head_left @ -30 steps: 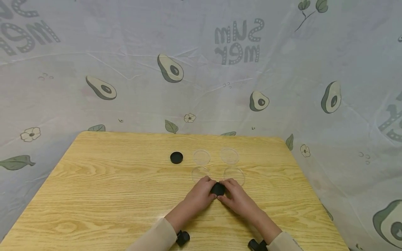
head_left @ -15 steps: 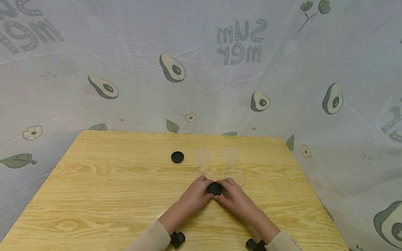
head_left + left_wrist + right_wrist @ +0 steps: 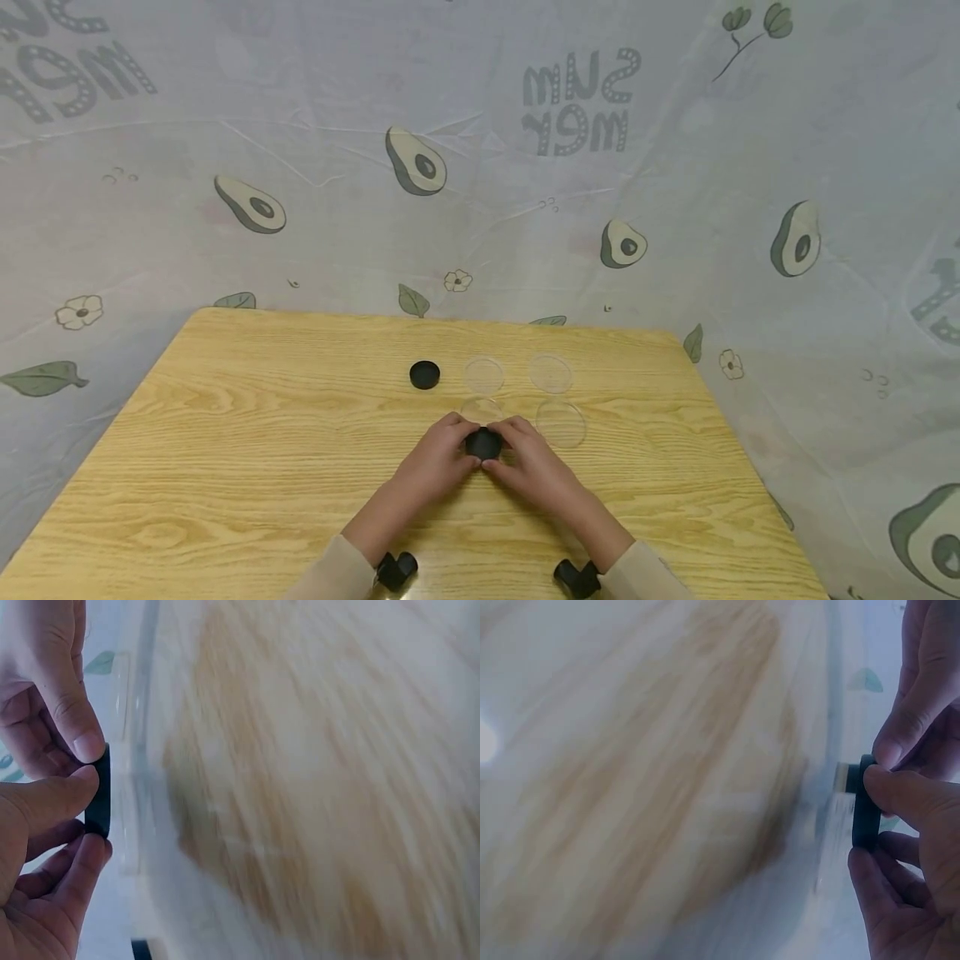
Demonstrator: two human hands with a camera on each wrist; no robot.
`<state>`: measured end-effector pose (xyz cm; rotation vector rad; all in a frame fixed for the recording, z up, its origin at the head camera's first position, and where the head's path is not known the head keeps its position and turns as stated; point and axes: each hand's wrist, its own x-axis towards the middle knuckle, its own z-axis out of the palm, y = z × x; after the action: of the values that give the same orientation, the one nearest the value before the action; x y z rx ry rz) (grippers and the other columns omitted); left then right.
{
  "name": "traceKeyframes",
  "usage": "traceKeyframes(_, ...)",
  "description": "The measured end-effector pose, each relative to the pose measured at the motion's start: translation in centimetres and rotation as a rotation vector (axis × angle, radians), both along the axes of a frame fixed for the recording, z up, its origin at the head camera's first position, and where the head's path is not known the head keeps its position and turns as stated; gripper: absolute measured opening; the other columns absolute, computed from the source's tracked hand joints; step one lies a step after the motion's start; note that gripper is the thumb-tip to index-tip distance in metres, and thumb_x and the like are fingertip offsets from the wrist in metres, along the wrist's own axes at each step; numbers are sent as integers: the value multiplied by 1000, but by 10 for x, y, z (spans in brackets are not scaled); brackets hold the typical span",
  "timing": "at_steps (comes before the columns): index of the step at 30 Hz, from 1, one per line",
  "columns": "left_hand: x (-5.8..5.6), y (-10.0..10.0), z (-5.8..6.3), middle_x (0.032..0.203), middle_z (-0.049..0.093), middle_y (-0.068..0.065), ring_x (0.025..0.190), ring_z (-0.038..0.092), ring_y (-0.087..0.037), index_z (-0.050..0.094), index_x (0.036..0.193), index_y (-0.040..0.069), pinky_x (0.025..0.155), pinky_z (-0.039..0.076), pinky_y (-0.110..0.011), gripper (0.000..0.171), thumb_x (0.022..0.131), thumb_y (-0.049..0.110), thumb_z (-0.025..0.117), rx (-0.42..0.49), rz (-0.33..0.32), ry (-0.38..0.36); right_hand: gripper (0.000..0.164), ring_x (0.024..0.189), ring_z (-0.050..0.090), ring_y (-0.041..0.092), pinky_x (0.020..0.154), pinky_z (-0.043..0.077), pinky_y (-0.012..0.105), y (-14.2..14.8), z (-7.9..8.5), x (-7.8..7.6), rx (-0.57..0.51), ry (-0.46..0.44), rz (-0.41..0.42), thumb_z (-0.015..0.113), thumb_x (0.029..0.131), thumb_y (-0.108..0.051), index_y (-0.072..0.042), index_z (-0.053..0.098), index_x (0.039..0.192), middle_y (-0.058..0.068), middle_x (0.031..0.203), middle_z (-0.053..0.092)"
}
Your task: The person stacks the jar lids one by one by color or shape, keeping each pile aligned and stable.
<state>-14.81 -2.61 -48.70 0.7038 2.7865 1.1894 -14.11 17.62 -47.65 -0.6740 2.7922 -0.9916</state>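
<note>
Both hands hold one black round disc [image 3: 483, 444] between them, close over the wooden table [image 3: 262, 467]. My left hand [image 3: 437, 457] grips its left edge with thumb and fingers. On the opposite edge, my right hand [image 3: 529, 460] pinches it the same way. Edge-on in the left wrist view, the disc [image 3: 100, 791] looks thin and flat; the right wrist view also shows the disc [image 3: 866, 814] from the side, with fingers of both hands on it. Just beyond the hands lies a clear round disc [image 3: 482, 409], partly hidden behind them.
A second black disc [image 3: 424, 375], with a raised rim, lies farther back to the left. More clear discs sit on the table: one at back centre [image 3: 484, 375], one at back right [image 3: 551, 373] and one nearer right [image 3: 560, 422]. A printed cloth [image 3: 337, 208] hangs behind the table.
Both hands have moved left with the black disc, and slightly away from me. It now sits in front of the nearer left clear disc. The discs on the table have stayed put.
</note>
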Motion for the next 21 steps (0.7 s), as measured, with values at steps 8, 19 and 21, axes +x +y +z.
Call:
traceKeyframes(8, 0, -28, 1, 119, 67, -15, 111, 69, -28, 69, 129, -4, 95, 60, -44, 40, 91, 4, 80, 63, 23, -33, 49, 120, 67, 24, 101, 59, 39, -24, 4, -6, -14, -8, 59, 74, 99, -21, -2, 60, 142, 11, 132, 61)
traceKeyframes(19, 5, -57, -2, 115, 68, -15, 107, 72, -30, 70, 126, -5, 90, 62, -39, 40, 88, 1, 81, 65, 98, -62, 48, 121, 62, 21, 103, 56, 38, -54, 2, -10, 51, 6, 119, 72, 101, -27, -5, 60, 142, 9, 131, 61)
traceKeyframes(21, 5, -62, -1, 115, 68, -15, 107, 72, -30, 70, 126, -5, 91, 62, -38, 40, 88, 1, 82, 63, 108, -65, 48, 121, 62, 20, 104, 56, 37, -59, 2, -11, 55, 12, 127, 72, 101, -28, -5, 61, 142, 8, 131, 61)
